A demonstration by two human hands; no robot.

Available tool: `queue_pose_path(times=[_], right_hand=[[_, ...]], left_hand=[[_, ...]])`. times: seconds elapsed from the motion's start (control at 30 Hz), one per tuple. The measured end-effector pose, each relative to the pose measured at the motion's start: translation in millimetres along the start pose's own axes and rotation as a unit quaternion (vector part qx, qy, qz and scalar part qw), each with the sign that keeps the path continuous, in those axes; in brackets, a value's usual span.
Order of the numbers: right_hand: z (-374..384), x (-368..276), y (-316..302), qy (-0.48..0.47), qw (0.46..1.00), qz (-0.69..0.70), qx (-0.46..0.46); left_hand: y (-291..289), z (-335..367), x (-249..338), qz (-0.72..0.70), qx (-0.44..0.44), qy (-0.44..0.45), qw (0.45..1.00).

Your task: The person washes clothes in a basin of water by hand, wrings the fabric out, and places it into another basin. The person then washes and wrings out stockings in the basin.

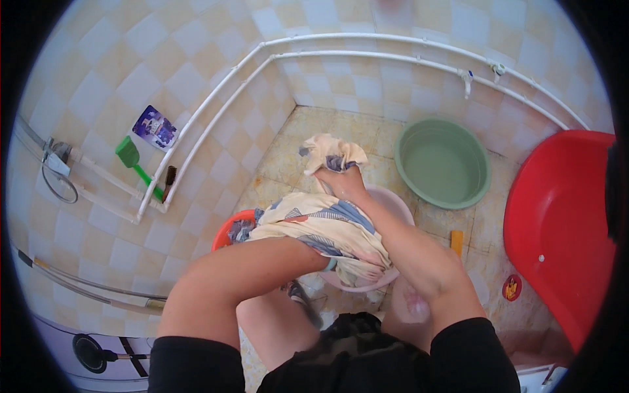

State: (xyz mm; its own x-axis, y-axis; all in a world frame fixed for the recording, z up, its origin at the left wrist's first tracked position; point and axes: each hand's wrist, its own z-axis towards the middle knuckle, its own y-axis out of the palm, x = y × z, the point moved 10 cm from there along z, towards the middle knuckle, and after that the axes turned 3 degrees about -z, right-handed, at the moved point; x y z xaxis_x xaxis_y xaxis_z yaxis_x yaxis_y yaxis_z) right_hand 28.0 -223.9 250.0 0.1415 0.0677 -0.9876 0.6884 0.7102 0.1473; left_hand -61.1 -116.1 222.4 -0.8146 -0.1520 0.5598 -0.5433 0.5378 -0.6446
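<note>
Patterned cloth (311, 219) lies across the pink basin (398, 202) — right hand (339, 182) clamped on its bunched end at 11 o'clock, left hand (367, 257) at 6 o'clock, finger closure indeterminable — and slack is best kept inside the rim.

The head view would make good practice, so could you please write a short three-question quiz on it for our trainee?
1. Where is the red tub? A: at the left of the picture; B: at the right; C: between the arms.
2. True or false: the right hand is empty.
3. Fill in the colour: the round basin near the back wall is ____.

Key: 1. B. 2. False; its fingers grip a patterned cloth. 3. Green.
</note>
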Motion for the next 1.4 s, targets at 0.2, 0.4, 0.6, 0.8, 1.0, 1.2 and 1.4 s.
queue_pose_path(times=[0.2, 0.4, 0.6, 0.8, 1.0, 1.2, 1.4], right_hand=[[-10.1, -15.4, -12.7, -0.028, 0.997, 0.009, 0.064], [2.1, 19.0, -27.3, 0.044, 0.992, -0.013, 0.117], [-5.9, 24.2, -21.9, 0.061, 0.987, -0.008, 0.146], [-5.8, 32.4, -24.4, 0.098, 0.983, -0.006, 0.153], [23.2, 14.5, -83.7, 0.048, 0.974, 0.115, 0.189], [24.3, 13.3, -110.9, 0.082, 0.949, 0.247, 0.179], [-2.5, 35.4, -131.7, 0.263, 0.946, -0.173, 0.079]], left_hand=[[-15.9, 30.4, -50.7, 0.025, 0.105, -0.092, 0.990], [-14.4, 50.2, -72.3, 0.019, 0.146, -0.116, 0.982], [-12.8, 58.3, -85.8, 0.016, 0.172, -0.127, 0.977], [-17.6, 53.1, -78.3, -0.014, 0.201, -0.103, 0.974], [-62.3, 10.2, -44.5, -0.090, 0.254, -0.010, 0.963], [-126.6, -53.1, -33.4, -0.308, 0.374, 0.072, 0.872], [-163.4, -99.3, -41.6, -0.593, 0.523, 0.217, 0.573]])
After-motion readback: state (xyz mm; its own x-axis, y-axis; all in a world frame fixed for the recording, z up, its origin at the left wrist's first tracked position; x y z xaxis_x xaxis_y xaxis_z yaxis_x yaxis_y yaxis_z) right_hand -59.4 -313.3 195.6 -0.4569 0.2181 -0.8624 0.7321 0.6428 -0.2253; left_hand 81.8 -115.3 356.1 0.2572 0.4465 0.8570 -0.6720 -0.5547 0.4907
